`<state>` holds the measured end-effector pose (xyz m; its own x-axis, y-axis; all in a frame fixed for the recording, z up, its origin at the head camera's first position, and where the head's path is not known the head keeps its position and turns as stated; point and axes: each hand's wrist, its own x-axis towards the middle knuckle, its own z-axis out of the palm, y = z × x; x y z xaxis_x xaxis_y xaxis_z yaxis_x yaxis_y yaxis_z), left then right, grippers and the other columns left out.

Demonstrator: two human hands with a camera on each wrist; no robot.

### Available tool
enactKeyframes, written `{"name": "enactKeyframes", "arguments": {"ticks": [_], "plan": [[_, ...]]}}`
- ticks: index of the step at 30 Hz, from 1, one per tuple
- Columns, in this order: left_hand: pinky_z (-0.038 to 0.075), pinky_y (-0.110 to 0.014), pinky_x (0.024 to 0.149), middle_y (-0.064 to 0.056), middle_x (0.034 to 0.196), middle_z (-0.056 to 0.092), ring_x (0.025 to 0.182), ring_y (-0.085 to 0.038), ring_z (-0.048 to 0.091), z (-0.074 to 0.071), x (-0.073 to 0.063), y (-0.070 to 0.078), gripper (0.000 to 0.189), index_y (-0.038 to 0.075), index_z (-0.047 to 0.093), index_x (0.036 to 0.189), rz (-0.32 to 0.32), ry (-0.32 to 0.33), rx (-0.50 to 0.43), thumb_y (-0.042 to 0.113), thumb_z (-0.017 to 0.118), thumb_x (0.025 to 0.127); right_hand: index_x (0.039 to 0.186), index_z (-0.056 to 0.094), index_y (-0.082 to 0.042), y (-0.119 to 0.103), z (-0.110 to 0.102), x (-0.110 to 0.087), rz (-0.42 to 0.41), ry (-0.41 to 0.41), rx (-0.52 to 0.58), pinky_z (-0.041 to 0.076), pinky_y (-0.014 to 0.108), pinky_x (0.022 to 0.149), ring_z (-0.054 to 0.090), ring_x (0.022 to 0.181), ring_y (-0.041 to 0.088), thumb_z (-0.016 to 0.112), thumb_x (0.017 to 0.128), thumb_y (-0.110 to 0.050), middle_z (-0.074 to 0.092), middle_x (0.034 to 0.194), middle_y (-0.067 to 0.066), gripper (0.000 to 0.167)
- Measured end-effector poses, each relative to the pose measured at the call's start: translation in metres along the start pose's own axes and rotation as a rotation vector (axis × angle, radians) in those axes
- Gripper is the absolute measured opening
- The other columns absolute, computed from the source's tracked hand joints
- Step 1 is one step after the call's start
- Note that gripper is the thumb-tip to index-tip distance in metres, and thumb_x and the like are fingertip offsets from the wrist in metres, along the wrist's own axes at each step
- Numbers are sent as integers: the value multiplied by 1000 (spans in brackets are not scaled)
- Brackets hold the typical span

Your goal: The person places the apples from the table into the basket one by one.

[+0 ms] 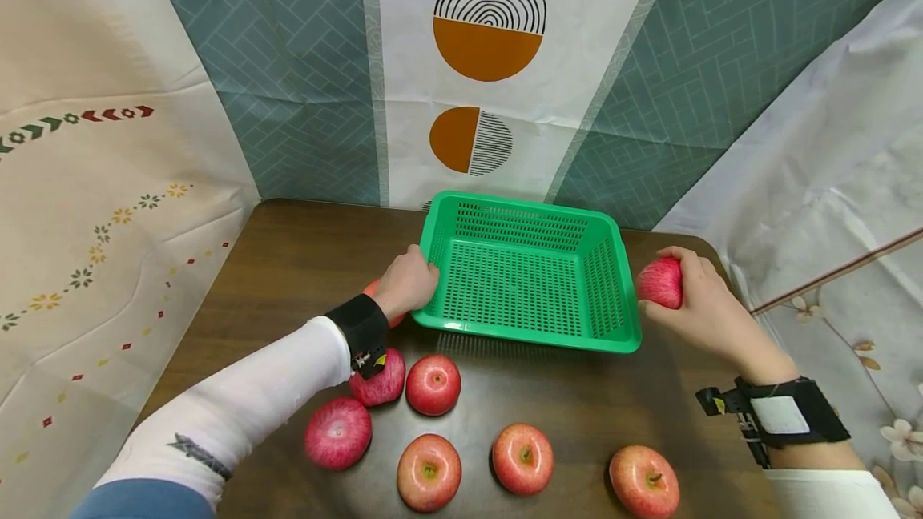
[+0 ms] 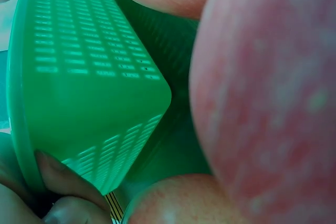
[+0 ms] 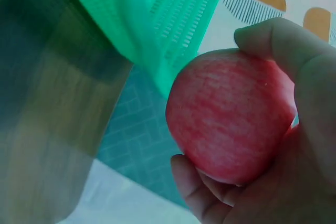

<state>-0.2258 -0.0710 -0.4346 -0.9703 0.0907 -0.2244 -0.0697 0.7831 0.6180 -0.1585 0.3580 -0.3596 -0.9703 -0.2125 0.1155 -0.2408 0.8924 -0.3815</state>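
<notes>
A green plastic basket (image 1: pixel 512 279) with slotted walls and nothing inside stands at the back of the table. My left hand (image 1: pixel 409 282) grips its left rim; in the left wrist view the fingers (image 2: pixel 68 182) curl over the basket's edge (image 2: pixel 23 124). Just right of the basket, my right hand (image 1: pixel 695 303) holds a red apple (image 1: pixel 659 283) above the table. The right wrist view shows thumb and fingers wrapped round this apple (image 3: pixel 231 116). Another apple (image 1: pixel 397 319) is partly hidden behind my left hand and wrist.
Several apples lie in front of the basket: a red apple (image 1: pixel 433 384), darker pinkish apples (image 1: pixel 337 433) by my left forearm, and lighter ones (image 1: pixel 522 459) nearer me. One apple (image 1: pixel 644 480) sits front right. Patterned cloth (image 1: pixel 310 70) hangs behind the brown table (image 1: pixel 303 239).
</notes>
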Motion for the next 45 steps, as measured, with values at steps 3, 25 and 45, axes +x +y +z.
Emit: {"name": "enactKeyframes", "arguments": {"ticks": [3, 25, 45], "plan": [[54, -40, 73, -18, 92, 61, 80, -30, 67, 0, -1, -1, 45, -10, 43, 139, 5, 0, 3, 25, 45, 112, 148, 40, 4, -14, 0, 14, -11, -41, -15, 54, 57, 78, 48, 114, 48, 82, 91, -27, 53, 130, 28, 77], [57, -41, 75, -19, 92, 60, 83, -31, 68, 1, 0, -6, 46, -13, 42, 140, 7, 16, -33, 23, 48, 111, 148, 46, -6, -56, 27, 99, -79, -339, -236, 58, 48, 75, 54, 114, 46, 77, 90, -30, 52, 130, 25, 70], [57, -42, 79, -18, 94, 60, 84, -31, 68, -1, -2, -3, 45, -11, 43, 140, 1, 7, -48, 24, 47, 112, 140, 56, -6, -52, 44, 128, -151, -417, -340, 58, 52, 79, 62, 106, 41, 91, 81, -19, 58, 129, 24, 69]]}}
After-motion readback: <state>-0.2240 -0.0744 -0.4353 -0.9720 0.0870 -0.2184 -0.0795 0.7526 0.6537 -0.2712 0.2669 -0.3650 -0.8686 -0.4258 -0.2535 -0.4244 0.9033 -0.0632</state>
